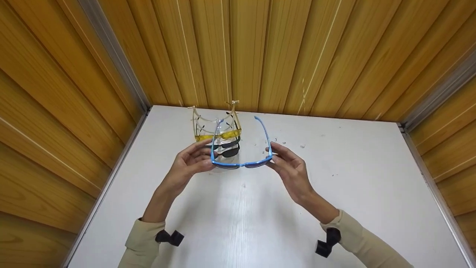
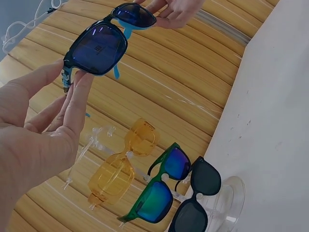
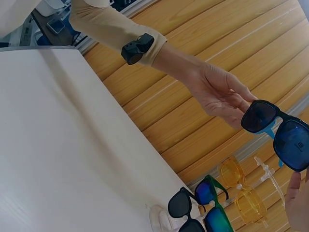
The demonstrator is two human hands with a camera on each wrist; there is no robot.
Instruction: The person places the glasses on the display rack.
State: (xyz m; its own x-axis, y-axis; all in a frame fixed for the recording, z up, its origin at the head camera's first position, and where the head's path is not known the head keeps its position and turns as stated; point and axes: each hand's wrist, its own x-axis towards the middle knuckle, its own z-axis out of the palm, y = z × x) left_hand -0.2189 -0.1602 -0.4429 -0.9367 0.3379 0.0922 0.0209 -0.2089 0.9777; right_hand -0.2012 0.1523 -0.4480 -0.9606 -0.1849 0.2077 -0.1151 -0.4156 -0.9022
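Observation:
A pair of blue sunglasses [image 1: 227,164] with dark lenses hangs above the table, temples spread and pointing away from me. At its left hinge end, my left hand [image 1: 182,165] pinches the frame between thumb and fingers. The opposite end is gripped by my right hand [image 1: 293,173]. Just behind stands a clear display stand [image 2: 236,198] carrying yellow sunglasses [image 2: 113,176], a green-framed pair [image 2: 154,203] with mirrored lenses and a black pair [image 2: 205,179]. From the head view, the left hand and the blue sunglasses partly hide these.
A white table [image 1: 357,193] spreads beneath, with small specks [image 1: 302,146] on it right of the stand. Wood-panelled walls [image 1: 249,56] rise at the back and both sides. Metal strips [image 1: 115,56] line the wall corners.

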